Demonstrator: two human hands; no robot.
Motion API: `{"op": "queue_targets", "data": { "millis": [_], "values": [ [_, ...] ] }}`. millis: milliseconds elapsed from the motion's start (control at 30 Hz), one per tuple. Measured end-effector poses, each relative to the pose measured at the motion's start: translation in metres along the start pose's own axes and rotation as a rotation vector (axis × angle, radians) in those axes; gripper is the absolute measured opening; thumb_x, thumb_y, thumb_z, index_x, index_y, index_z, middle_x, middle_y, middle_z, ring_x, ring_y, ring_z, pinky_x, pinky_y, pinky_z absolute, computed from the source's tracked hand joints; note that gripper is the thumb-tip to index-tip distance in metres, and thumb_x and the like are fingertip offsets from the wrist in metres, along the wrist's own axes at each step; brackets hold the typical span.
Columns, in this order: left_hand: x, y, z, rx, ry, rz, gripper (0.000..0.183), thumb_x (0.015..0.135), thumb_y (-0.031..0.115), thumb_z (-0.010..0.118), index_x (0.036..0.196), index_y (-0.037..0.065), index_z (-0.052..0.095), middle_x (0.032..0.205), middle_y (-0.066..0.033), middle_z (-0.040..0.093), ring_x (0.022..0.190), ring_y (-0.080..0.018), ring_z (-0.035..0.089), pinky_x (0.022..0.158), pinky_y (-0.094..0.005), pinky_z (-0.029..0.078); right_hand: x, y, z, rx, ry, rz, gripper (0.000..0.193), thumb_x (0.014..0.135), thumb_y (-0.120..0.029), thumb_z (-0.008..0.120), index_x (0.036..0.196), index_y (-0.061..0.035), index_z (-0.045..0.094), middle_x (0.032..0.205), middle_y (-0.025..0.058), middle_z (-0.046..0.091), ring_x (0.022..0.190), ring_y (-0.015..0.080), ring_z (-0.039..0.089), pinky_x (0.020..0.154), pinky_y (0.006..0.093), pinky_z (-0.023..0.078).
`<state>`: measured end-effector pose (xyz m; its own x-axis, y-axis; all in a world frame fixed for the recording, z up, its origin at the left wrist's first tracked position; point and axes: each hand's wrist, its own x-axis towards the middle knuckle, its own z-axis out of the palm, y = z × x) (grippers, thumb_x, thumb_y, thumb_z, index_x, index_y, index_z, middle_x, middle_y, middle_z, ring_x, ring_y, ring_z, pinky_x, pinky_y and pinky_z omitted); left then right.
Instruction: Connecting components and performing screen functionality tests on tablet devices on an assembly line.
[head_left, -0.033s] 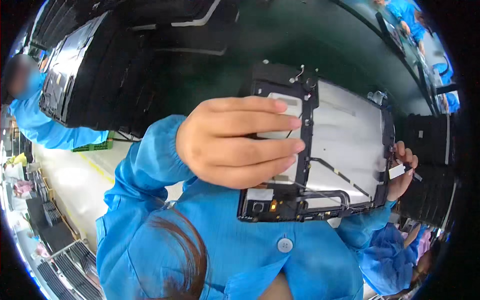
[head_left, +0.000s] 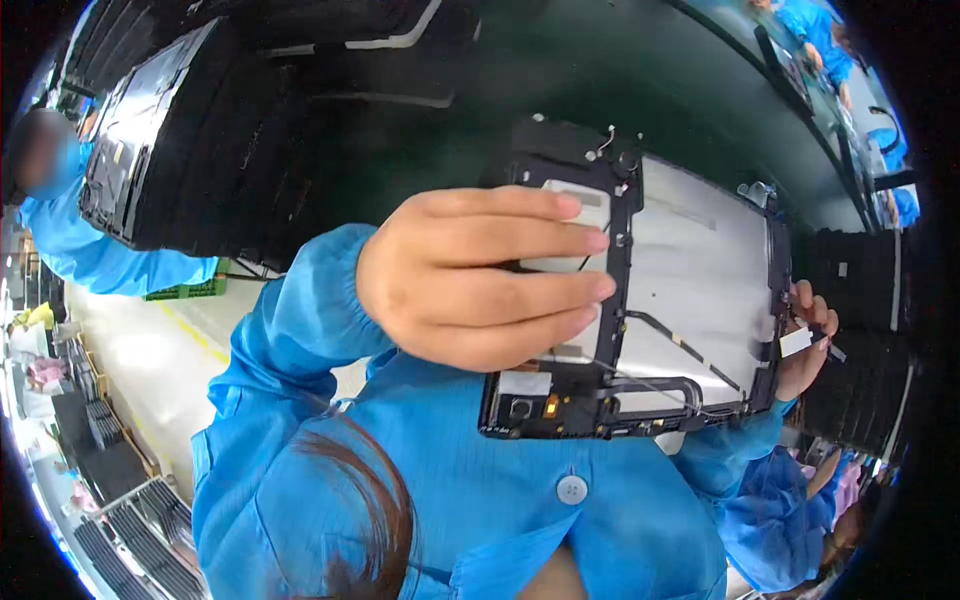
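An opened tablet [head_left: 690,290] is held up in front of my body, its inner side showing. It has a black frame, a large silvery-white panel, thin dark cables and a small camera module [head_left: 521,408] at the near left corner. My left hand [head_left: 490,280] lies across its left part, four fingers stretched over the top and the thumb hidden. At the right edge my right hand [head_left: 808,335] grips the frame with curled fingers, partly hidden behind it. A small white tag [head_left: 796,342] sticks out beside those fingers.
A stack of dark panels [head_left: 190,140] stands at the far left, and another dark stack [head_left: 850,330] is to the right. Beyond the tablet lies a dark green work surface [head_left: 560,70]. Co-workers in blue sit at left and right, one blue sleeve [head_left: 110,255] near the left stack.
The tablet and my left hand have shifted very slightly to the right and away from me. My right hand keeps its hold on the edge.
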<state>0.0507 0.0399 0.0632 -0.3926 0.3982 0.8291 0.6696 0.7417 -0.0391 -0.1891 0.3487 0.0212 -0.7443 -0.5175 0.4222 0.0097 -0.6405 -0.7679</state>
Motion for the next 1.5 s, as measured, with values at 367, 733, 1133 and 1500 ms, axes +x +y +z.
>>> {"op": "queue_targets", "data": {
  "millis": [367, 733, 1133, 1500],
  "values": [
    [-0.012, -0.010, 0.005, 0.044, 0.038, 0.014, 0.019, 0.074, 0.008, 0.062, 0.091, 0.001, 0.059, 0.093, -0.0140, 0.065, 0.087, -0.0322, 0.064, 0.086, -0.0456, 0.048, 0.004, 0.005, -0.011, 0.007, 0.024, 0.067, 0.015, 0.080, -0.020, 0.065, 0.089, -0.0160, 0.054, 0.096, -0.0002, 0.052, 0.110, 0.0238, 0.043, 0.100, 0.0406, 0.034],
    [-0.015, -0.006, -0.009, -0.339, 0.018, -0.569, 0.020, 0.076, 0.006, 0.067, 0.095, 0.000, 0.063, 0.094, -0.0116, 0.065, 0.088, -0.0256, 0.064, 0.081, -0.0346, 0.051, 0.030, 0.011, -0.010, 0.237, -0.096, 0.135, 0.016, 0.081, -0.022, 0.064, 0.088, -0.0162, 0.051, 0.082, -0.0039, 0.046, 0.090, 0.0165, 0.042, 0.080, 0.0333, 0.037],
    [-0.028, -0.040, 0.016, -1.179, 0.204, -1.908, 0.021, 0.083, 0.015, 0.063, 0.100, 0.003, 0.061, 0.092, -0.0031, 0.064, 0.079, -0.0122, 0.061, 0.072, -0.0269, 0.049, 0.031, 0.027, 0.011, -0.608, 0.359, 0.364, 0.019, 0.080, -0.010, 0.063, 0.097, -0.0054, 0.055, 0.062, 0.0030, 0.054, 0.050, 0.0100, 0.050, 0.040, 0.0209, 0.035],
    [-0.038, -0.057, 0.031, -1.034, 0.002, -1.943, 0.028, 0.084, 0.020, 0.062, 0.105, 0.002, 0.059, 0.095, -0.0062, 0.064, 0.083, -0.0147, 0.061, 0.072, -0.0290, 0.050, 0.015, 0.024, -0.010, -0.630, 0.501, 0.508, 0.032, 0.082, -0.011, 0.061, 0.110, -0.0031, 0.048, 0.086, 0.0063, 0.059, 0.065, 0.0128, 0.057, 0.056, 0.0284, 0.047]
  ]
}}
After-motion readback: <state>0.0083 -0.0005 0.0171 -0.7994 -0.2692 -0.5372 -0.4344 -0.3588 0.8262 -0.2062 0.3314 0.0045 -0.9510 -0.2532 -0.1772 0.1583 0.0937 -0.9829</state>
